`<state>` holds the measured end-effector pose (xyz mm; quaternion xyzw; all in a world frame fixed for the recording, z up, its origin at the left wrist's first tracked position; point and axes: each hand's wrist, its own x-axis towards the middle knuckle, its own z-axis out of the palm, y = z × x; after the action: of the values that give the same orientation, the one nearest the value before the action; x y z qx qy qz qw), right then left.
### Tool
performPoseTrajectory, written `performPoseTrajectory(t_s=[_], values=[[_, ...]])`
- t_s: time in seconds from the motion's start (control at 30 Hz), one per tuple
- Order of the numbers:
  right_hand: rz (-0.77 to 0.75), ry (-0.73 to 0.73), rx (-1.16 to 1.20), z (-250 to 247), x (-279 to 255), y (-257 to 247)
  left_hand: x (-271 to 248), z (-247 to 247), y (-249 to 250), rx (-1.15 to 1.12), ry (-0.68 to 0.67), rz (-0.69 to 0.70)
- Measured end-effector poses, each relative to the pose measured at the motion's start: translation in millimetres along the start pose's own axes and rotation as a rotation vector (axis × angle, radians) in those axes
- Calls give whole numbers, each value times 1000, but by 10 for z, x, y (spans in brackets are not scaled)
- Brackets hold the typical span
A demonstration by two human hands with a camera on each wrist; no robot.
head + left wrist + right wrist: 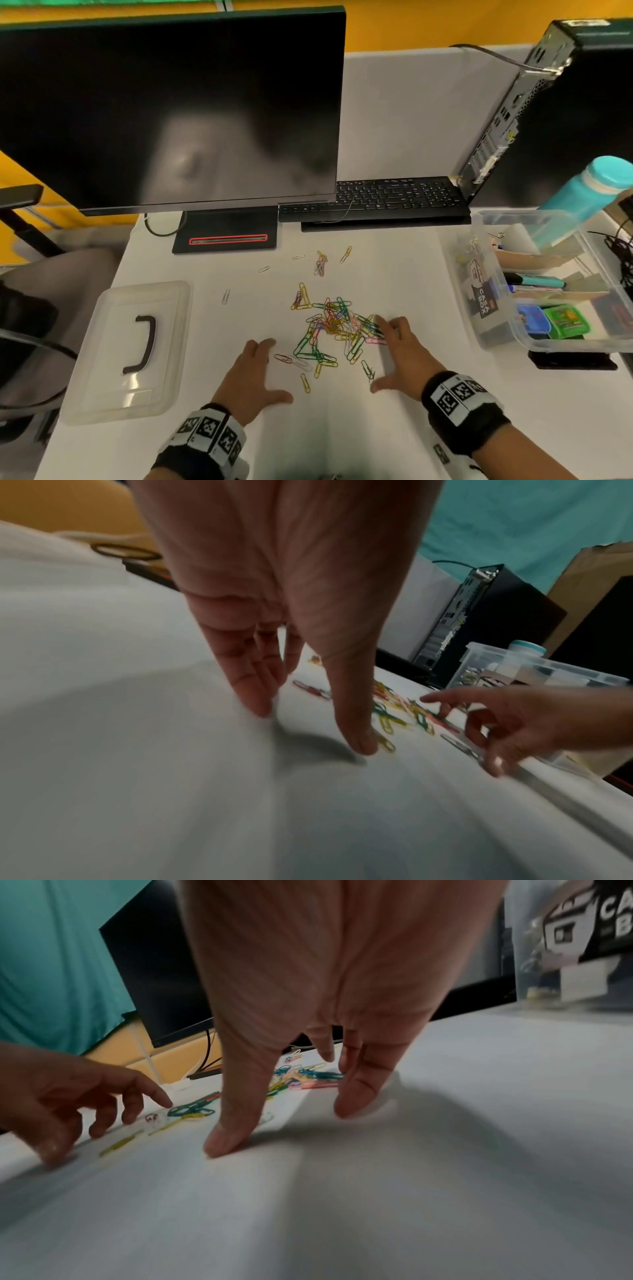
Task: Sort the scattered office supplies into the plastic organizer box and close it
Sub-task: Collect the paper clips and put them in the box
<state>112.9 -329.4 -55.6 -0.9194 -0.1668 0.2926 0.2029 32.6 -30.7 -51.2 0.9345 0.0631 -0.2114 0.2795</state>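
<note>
A pile of coloured paper clips [334, 330] lies scattered on the white desk, with stray clips [320, 262] farther back. My left hand [255, 371] rests flat on the desk at the pile's left edge, fingers straight, holding nothing. My right hand [397, 353] lies spread at the pile's right edge, fingertips touching clips. The wrist views show the left hand [308, 723] and the right hand [284, 1123] with fingertips on the desk beside the clips [404, 710] [301, 1077]. The clear organizer box [493, 308] stands open at the right. Its lid [113, 370] lies at the left.
A monitor [171, 109] and its stand [226, 236] fill the back left, with a keyboard [376, 198] behind the clips. A computer tower [534, 102] and a teal bottle [589, 188] stand at the back right. Markers and small coloured cases lie inside the box.
</note>
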Motion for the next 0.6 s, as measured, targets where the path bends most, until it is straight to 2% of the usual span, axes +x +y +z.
performPoseTrajectory(t_s=[0.07,0.2,0.3,0.5,0.6], values=[[1,38,32,38,71,-78,13,82,81,8,-2,24],[5,110,113,67,186,-199,207,173,439,-38,86,89],[4,165,161,38,180,-189,349,121,626,58,133,107],[-3,98,-59,78,104,-181,458,48,622,361,-17,141],[-22,156,-118,126,211,-324,538,93,657,286,22,163]])
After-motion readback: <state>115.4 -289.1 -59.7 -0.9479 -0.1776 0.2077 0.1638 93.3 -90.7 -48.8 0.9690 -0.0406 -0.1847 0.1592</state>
